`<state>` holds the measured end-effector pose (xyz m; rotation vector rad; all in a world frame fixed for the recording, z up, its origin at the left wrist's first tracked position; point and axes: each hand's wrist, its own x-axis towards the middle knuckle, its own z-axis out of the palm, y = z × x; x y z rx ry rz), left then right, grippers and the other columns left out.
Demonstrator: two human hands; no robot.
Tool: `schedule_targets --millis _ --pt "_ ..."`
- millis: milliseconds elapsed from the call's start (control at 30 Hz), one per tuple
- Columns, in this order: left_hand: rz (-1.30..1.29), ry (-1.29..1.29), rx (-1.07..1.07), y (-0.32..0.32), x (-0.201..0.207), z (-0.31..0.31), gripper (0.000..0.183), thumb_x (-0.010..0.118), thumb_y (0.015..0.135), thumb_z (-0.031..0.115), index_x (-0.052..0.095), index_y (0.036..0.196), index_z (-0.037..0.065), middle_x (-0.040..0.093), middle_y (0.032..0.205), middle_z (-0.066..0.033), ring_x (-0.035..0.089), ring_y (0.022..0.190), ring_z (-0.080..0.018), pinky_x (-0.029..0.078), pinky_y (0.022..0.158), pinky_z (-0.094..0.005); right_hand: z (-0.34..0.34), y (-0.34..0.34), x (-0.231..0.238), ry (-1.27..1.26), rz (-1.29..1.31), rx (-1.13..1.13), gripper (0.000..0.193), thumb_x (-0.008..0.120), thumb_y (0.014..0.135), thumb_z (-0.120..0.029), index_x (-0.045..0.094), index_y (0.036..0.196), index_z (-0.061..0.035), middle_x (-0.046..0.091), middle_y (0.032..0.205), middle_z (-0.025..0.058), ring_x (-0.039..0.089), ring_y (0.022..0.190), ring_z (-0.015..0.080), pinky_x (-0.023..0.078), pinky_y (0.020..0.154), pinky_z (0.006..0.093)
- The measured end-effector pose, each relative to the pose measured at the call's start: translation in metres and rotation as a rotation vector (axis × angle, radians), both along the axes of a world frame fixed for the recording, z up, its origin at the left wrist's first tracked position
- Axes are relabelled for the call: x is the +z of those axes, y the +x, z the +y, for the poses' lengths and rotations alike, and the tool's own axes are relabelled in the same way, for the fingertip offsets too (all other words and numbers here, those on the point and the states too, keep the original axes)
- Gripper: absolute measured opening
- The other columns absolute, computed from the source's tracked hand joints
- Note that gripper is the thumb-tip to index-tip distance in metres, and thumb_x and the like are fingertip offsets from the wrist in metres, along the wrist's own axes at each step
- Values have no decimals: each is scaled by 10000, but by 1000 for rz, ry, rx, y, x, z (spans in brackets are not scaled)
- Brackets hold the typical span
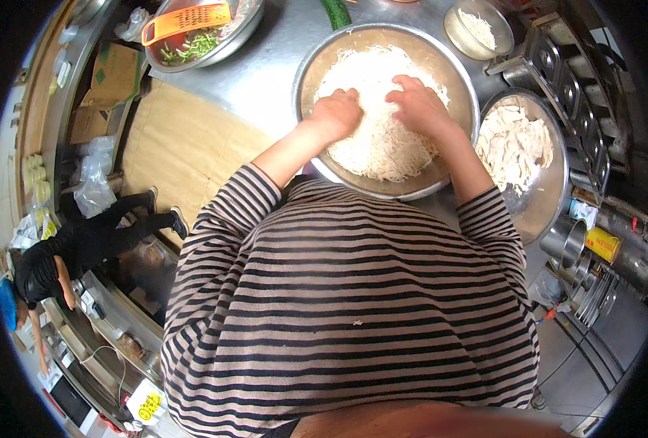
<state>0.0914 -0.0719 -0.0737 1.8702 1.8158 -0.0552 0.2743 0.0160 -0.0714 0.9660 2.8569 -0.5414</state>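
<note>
Head view. Pale shreds [386, 155]: heaped in a steel bowl [462, 89], beneath and between both hands' fingers. Left hand [338, 114]: fingers curled close together on the shreds; grip cannot be told. Right hand [420, 108]: fingers bent, apart, touching shreds. Fingertips partly hidden. Cucumber [336, 13]: cut off at upper edge.

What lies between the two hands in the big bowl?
Pale shreds in the metal bowl lie between the left hand and right hand, in the head view.
</note>
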Motion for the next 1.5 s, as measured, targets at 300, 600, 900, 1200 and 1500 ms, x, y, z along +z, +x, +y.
schedule_targets --millis 300,600,900,1200,1500 --pt "-543 -28 337 -34 12 12 308 548 919 248 575 1053 -28 641 885 -132 616 768 -200 495 679 -307 -21 -10 4 -293 520 -179 194 646 793 -101 654 973 -28 661 895 79 618 829 220 494 725 294" --pt "-1210 -27 615 -16 3 3 203 535 912 116 605 1051 -14 641 834 -51 586 651 -102 488 554 -238 -40 -34 -4 -475 884 -519 196 663 793 -113 669 965 -18 657 878 91 630 758 154 498 657 272" --pt "-901 180 470 -17 3 -2 267 557 883 88 591 1145 48 651 881 -51 602 727 -126 503 652 -248 -34 -28 6 -85 904 -259 168 678 780 -104 675 925 -21 659 852 79 641 768 137 514 650 268" --pt "-870 248 470 -12 14 -6 130 654 820 87 680 940 43 644 821 -13 572 740 -76 476 681 -222 -41 -24 1 -474 949 -427 146 650 785 -96 673 888 4 669 756 125 639 684 164 498 630 275" --pt "-860 385 485 0 -1 3 204 756 644 159 623 755 52 649 768 -114 620 730 -210 484 668 -323 -38 -28 0 -382 807 -416 143 648 774 -65 643 881 29 588 717 40 495 655 101 414 606 248"
